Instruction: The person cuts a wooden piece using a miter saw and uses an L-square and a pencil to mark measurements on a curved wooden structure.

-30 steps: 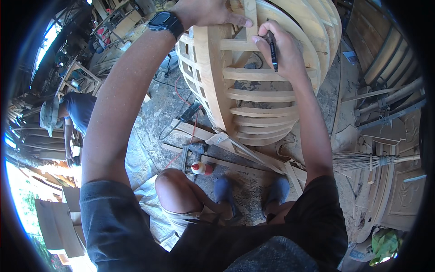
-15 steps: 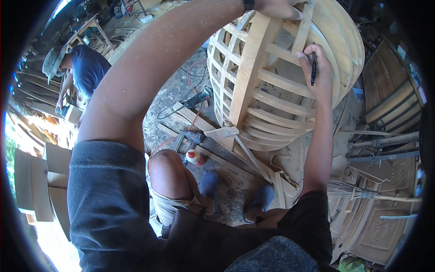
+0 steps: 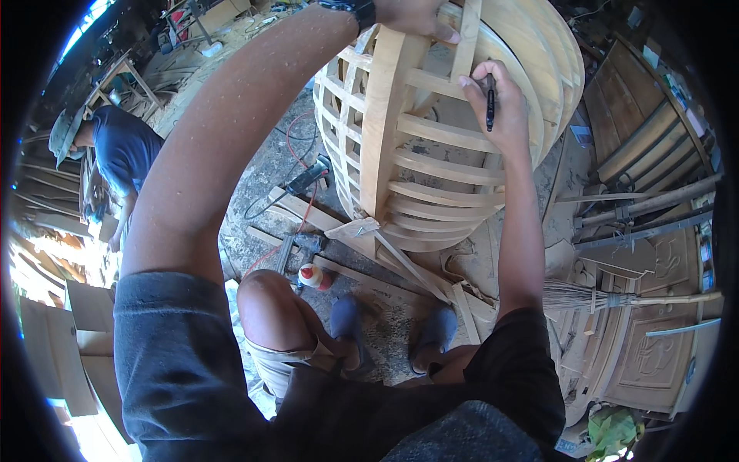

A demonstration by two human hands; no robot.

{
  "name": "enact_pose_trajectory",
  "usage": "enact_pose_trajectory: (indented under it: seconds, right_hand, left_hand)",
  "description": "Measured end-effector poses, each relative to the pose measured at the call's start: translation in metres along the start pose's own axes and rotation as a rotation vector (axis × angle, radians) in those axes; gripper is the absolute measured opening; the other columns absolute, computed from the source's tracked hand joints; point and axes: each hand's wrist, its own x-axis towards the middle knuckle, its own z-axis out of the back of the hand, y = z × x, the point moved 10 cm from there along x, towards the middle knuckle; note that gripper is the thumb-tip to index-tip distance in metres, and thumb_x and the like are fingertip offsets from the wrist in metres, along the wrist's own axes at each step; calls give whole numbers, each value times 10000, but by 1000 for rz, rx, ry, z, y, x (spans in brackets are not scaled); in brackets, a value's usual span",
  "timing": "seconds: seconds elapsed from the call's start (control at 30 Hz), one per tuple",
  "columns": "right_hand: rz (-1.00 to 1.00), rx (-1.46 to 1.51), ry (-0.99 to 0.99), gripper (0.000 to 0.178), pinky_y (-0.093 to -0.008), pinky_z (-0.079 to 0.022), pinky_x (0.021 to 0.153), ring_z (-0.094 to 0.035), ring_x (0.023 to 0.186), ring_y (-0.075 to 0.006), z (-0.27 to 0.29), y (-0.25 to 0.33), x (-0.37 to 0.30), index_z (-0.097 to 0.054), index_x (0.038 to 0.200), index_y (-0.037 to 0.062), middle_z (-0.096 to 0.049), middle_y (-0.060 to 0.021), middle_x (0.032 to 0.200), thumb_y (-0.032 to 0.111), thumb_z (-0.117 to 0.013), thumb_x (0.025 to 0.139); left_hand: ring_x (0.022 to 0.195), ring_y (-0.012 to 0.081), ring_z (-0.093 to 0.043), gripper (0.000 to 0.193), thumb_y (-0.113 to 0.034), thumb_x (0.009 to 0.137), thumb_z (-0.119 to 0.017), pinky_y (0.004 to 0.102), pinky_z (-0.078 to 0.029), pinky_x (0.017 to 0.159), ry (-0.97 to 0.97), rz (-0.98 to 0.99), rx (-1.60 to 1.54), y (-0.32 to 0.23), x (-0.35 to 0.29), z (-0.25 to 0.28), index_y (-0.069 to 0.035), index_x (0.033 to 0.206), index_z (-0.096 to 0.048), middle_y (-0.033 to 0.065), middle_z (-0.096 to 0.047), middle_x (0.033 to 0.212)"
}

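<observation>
A large rounded frame of pale wood (image 3: 377, 131), built of curved slats and a broad upright board, stands in front of me. At its upper part my left hand (image 3: 412, 17), cut off by the picture's top edge, is closed at a short straight wooden strip (image 3: 467, 42), the thumb against the strip's side. Its other fingers are mostly hidden. My right hand (image 3: 508, 115) is closed around a black pen (image 3: 490, 104), fingertips beside the lower end of that strip, at a curved slat. The pen's tip is hidden by the fingers.
A corded power tool (image 3: 308, 175), a clamp (image 3: 289, 250), a red-capped glue bottle (image 3: 314, 276) and loose boards lie on the floor by my feet. At left a person (image 3: 127, 146) in a hat bends over. A broom (image 3: 585, 299) and carved panels (image 3: 647, 346) lie at right.
The whole scene has shifted left in the picture as my head turned slightly. Both hands keep about the same places on the frame, the pen still in my right hand.
</observation>
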Motion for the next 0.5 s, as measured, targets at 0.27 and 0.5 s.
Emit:
enact_pose_trajectory:
  seconds: [0.27,0.5]
  right_hand:
    - [-42,72,18,248,-270,-383,566,-415,595,-77,-2,3,-3,-541,923,56,-468,17,643,190,-749,937]
    - [-32,-32,-13,298,-361,-436,561,-557,519,-212,0,-1,-2,-560,921,92,-564,-33,571,322,-750,914]
  left_hand:
    - [1423,417,-400,970,-444,741,-824,487,-285,1208,17,45,5,-6,0,1,43,1483,-433,258,-472,1499]
    - [1426,418,-395,984,-475,738,-826,515,-281,1204,9,50,49,-5,0,-1,8,1500,-432,235,-474,1508]
